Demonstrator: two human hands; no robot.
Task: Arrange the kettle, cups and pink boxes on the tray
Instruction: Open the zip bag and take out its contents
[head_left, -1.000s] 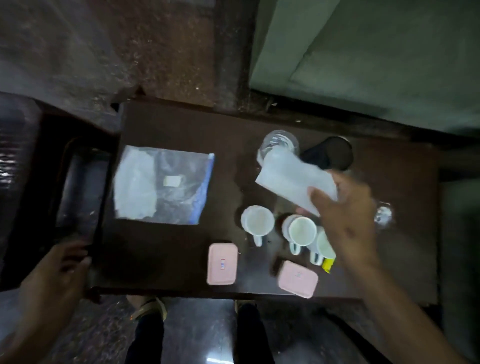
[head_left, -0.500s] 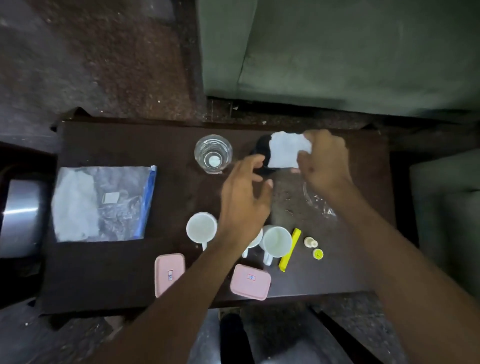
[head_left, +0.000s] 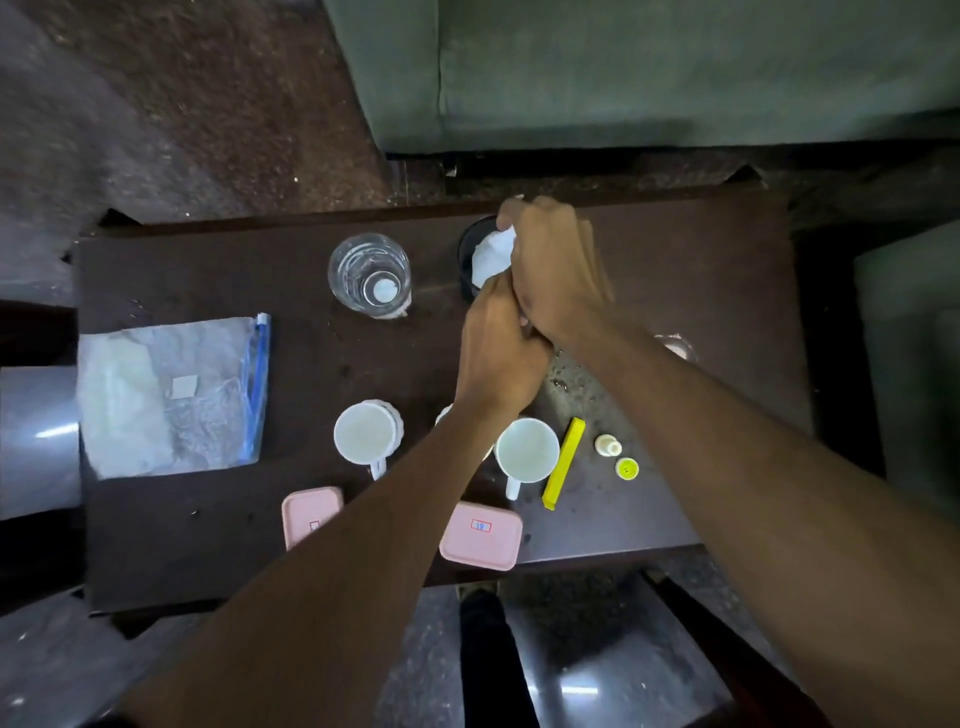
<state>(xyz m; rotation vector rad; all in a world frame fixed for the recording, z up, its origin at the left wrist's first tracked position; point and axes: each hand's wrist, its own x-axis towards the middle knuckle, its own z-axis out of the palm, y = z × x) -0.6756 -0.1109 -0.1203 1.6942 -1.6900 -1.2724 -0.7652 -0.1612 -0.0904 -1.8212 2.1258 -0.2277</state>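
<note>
A black kettle (head_left: 470, 249) stands at the back of the dark table (head_left: 701, 291). My right hand (head_left: 556, 270) is shut on a white cloth (head_left: 491, 257) and presses it into the kettle's open top. My left hand (head_left: 498, 358) is curled against the kettle's near side and holds it. Two white cups (head_left: 366, 434) (head_left: 527, 449) stand in the middle; a third cup (head_left: 444, 414) is mostly hidden under my left arm. Near the front edge lie two pink boxes (head_left: 306, 512) (head_left: 480, 535).
A glass of water (head_left: 370, 273) stands left of the kettle. A zip bag (head_left: 171, 395) lies at the table's left end, beside a grey metal surface (head_left: 36, 441). A yellow stick (head_left: 563, 462), a small bottle (head_left: 608, 445) and a yellow cap (head_left: 627, 468) lie right of the cups. A green sofa (head_left: 649, 73) is behind.
My left hand came from the table's left edge to the kettle and closed against it. My right hand carried the white cloth to the kettle and pushed it into the top.
</note>
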